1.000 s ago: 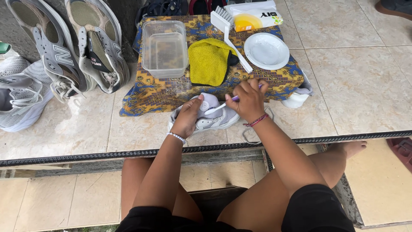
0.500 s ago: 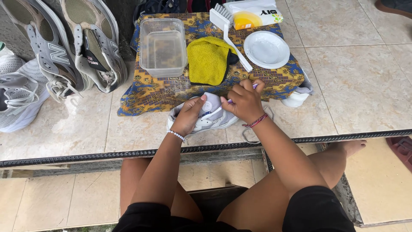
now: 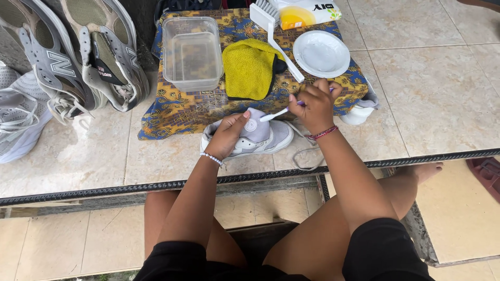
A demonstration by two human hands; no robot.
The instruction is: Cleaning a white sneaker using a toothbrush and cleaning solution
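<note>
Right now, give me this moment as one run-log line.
left hand: steadies grey sneaker on tiled ledge | right hand: holds toothbrush, head at sneaker tongue | patterned cloth behind

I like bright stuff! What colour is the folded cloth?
The folded cloth is yellow, clearest in the head view.

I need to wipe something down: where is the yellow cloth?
In the head view, the yellow cloth lies mid-top on the patterned mat, between the clear tub and the white brush.

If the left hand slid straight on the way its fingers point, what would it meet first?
The left hand points up-right across the grey shoe; past the shoe's tongue it would probably meet the small brush held by the right hand.
</note>
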